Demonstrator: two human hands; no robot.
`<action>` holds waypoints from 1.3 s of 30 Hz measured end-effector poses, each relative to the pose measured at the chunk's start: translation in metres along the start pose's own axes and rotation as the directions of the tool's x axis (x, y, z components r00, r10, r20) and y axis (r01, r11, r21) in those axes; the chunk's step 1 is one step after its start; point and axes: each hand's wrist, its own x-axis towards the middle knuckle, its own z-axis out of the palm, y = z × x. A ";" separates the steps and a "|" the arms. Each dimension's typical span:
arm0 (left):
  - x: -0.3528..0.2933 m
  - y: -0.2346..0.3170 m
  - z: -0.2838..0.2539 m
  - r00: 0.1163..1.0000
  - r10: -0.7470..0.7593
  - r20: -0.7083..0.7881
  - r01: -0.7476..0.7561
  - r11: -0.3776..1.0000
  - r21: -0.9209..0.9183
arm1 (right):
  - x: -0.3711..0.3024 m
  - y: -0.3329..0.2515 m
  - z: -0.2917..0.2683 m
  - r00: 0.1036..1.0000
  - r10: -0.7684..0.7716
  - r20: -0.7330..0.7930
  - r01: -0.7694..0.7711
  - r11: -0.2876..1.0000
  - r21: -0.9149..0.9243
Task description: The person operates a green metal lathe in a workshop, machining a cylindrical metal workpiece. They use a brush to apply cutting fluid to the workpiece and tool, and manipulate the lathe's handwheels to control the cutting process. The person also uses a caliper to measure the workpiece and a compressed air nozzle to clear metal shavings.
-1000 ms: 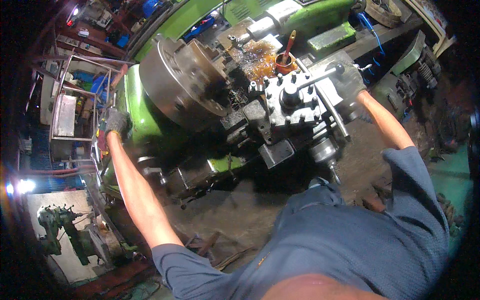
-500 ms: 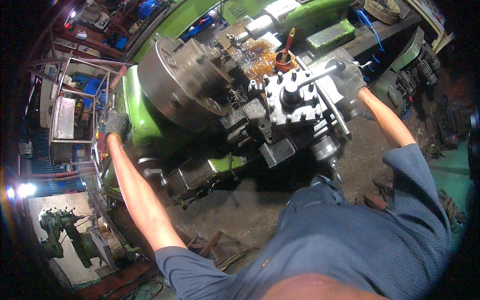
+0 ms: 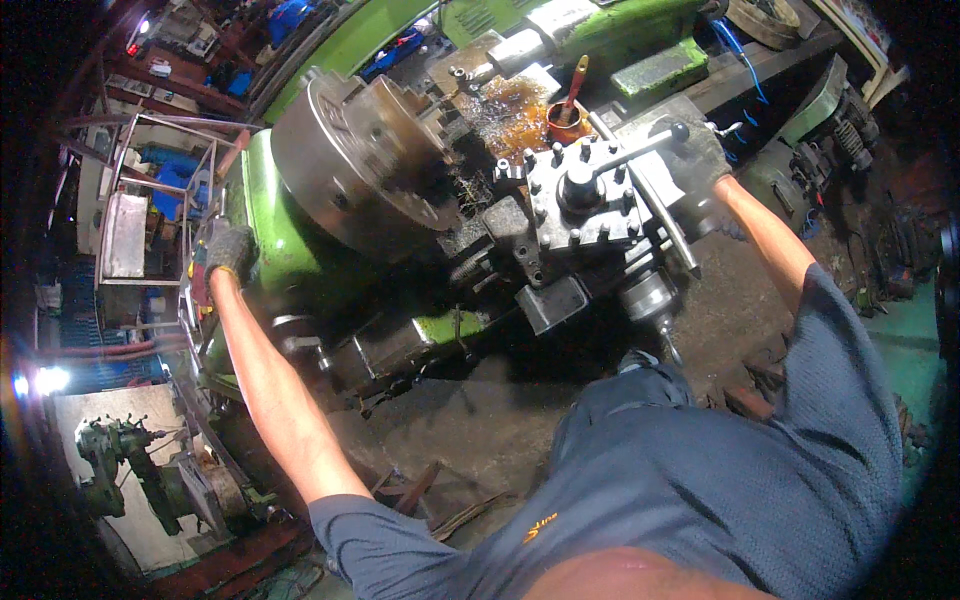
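My left hand (image 3: 230,252), in a dark grey glove, is closed at the left end of the green lathe headstock (image 3: 272,215); what its fingers hold is hidden. Stretched to the right, my gloved right hand (image 3: 706,158) is by the black ball knob (image 3: 680,132) of the tool post lever (image 3: 635,153). How its fingers lie cannot be made out. Between my arms, the large steel chuck (image 3: 335,165) is smeared by motion at its jaws. The square tool post (image 3: 590,215), ringed with bolts, stands right of the chuck.
Behind the tool post, a brush (image 3: 575,85) stands in a small reddish-brown pot (image 3: 565,122) beside oily metal chips (image 3: 515,105). A crank handle (image 3: 668,335) juts toward me below the carriage. A metal frame rack (image 3: 128,235) is at left; the green tailstock (image 3: 650,50) is at back right.
The chuck has turned, and its jaws show in a different position. Both hands stay about where they were; my right sleeve and torso have shifted slightly.
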 end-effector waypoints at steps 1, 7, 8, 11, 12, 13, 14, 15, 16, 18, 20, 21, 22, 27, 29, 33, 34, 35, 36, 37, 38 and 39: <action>0.020 0.002 0.020 0.993 -0.086 -0.076 0.072 0.983 -0.166 | -0.002 0.003 -0.002 1.000 0.013 0.011 -0.012 1.000 -0.028; 0.020 -0.006 0.101 0.992 -0.078 -0.095 0.060 0.982 -0.177 | 0.006 -0.013 0.001 0.999 0.031 -0.021 -0.029 0.996 0.085; 0.029 0.000 0.097 0.995 -0.079 -0.067 0.068 0.985 -0.161 | 0.005 -0.015 -0.005 0.999 0.035 -0.030 -0.033 0.997 0.075; 0.017 0.003 0.122 0.980 -0.199 -0.022 0.195 0.974 -0.117 | 0.008 -0.011 0.003 0.999 -0.008 -0.042 0.011 0.996 0.088; 0.007 0.002 0.140 0.967 -0.255 -0.013 0.252 0.962 -0.100 | 0.010 -0.010 0.009 0.999 -0.018 -0.042 0.023 0.994 0.105; 0.013 0.003 0.132 0.982 -0.187 0.015 0.187 0.982 0.000 | 0.008 -0.006 0.011 0.999 -0.011 -0.040 0.015 0.995 0.094; 0.021 0.006 0.115 0.992 -0.121 0.042 0.116 0.989 0.093 | 0.006 -0.004 0.010 0.999 -0.003 -0.035 0.005 0.997 0.074; 0.020 0.007 0.100 0.995 -0.060 0.082 0.044 0.982 0.185 | 0.005 -0.004 0.009 0.999 -0.003 -0.032 0.005 0.998 0.067; 0.010 0.005 0.088 0.993 -0.119 -0.013 0.118 0.992 -0.041 | 0.006 -0.005 0.007 0.999 -0.010 -0.030 0.012 0.998 0.067; 0.002 -0.005 0.062 0.946 -0.281 -0.164 0.174 0.861 -0.478 | 0.003 -0.004 0.004 0.999 0.022 -0.024 -0.021 0.999 0.039; -0.004 -0.005 0.048 0.961 -0.257 -0.107 0.191 0.889 -0.415 | 0.005 -0.005 0.005 0.998 0.067 -0.004 -0.067 0.998 -0.002; -0.007 -0.005 0.044 0.966 -0.246 -0.077 0.199 0.902 -0.383 | 0.005 -0.005 0.006 0.998 0.060 -0.004 -0.060 0.998 0.004; -0.010 -0.005 0.039 0.963 -0.257 -0.077 0.205 0.889 -0.410 | 0.006 -0.005 0.007 0.998 0.055 -0.004 -0.055 0.998 0.008; -0.010 -0.005 0.016 0.974 -0.220 -0.055 0.185 0.912 -0.366 | 0.004 -0.009 0.000 0.998 0.068 -0.010 -0.067 0.997 0.032; -0.020 -0.003 0.054 0.942 -0.336 -0.026 0.295 0.859 -0.420 | 0.009 -0.009 0.006 0.999 0.004 -0.046 -0.002 0.999 0.038; -0.003 -0.007 0.040 0.969 -0.247 -0.017 0.216 0.873 -0.437 | 0.003 -0.006 0.004 0.999 0.030 -0.019 -0.027 0.994 0.110; 0.008 -0.008 0.026 0.966 -0.257 -0.023 0.218 0.861 -0.460 | -0.002 -0.003 0.001 0.998 0.060 -0.009 -0.059 0.993 0.099; 0.006 -0.007 0.020 0.962 -0.272 -0.008 0.235 0.845 -0.480 | -0.002 -0.003 0.001 0.997 0.076 0.004 -0.076 0.992 0.102; 0.006 -0.007 0.014 0.958 -0.286 0.004 0.249 0.829 -0.500 | -0.002 -0.003 0.000 0.996 0.090 0.014 -0.091 0.991 0.100; 0.018 -0.005 0.030 0.933 -0.358 0.044 0.302 0.710 -0.636 | -0.003 -0.002 -0.002 0.994 0.106 0.024 -0.107 0.989 0.097; -0.013 -0.001 0.077 0.886 -0.435 0.163 0.406 0.555 -0.726 | 0.009 -0.010 0.007 0.997 0.067 0.042 -0.072 0.987 0.146; -0.026 -0.001 0.101 0.835 -0.487 0.256 0.469 0.387 -0.794 | 0.013 -0.011 0.015 0.999 0.038 0.027 -0.042 0.985 0.170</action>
